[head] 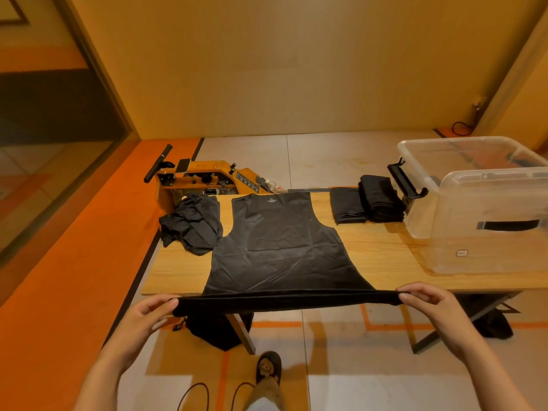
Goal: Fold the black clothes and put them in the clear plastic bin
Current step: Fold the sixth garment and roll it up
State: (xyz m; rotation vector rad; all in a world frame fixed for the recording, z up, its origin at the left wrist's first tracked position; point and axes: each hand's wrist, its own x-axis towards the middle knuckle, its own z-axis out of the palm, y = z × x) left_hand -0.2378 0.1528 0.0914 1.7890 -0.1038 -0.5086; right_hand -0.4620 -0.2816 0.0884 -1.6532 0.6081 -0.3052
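Observation:
A black sleeveless shirt (281, 244) lies flat on the wooden table (382, 256), neck at the far edge. Its hem is lifted off the near edge and stretched taut between my hands. My left hand (154, 312) pinches the hem's left corner. My right hand (427, 301) pinches the right corner. A crumpled pile of black clothes (192, 223) sits at the table's far left. Folded black clothes (367, 203) lie at the far right, beside the clear plastic bin (421, 203).
A clear lid or second clear tub (492, 221) stands in front of the bin at the right. An orange-yellow machine (201, 176) stands behind the table. Black cloth (219, 330) hangs below the table's front edge. My foot (268, 369) is on the floor.

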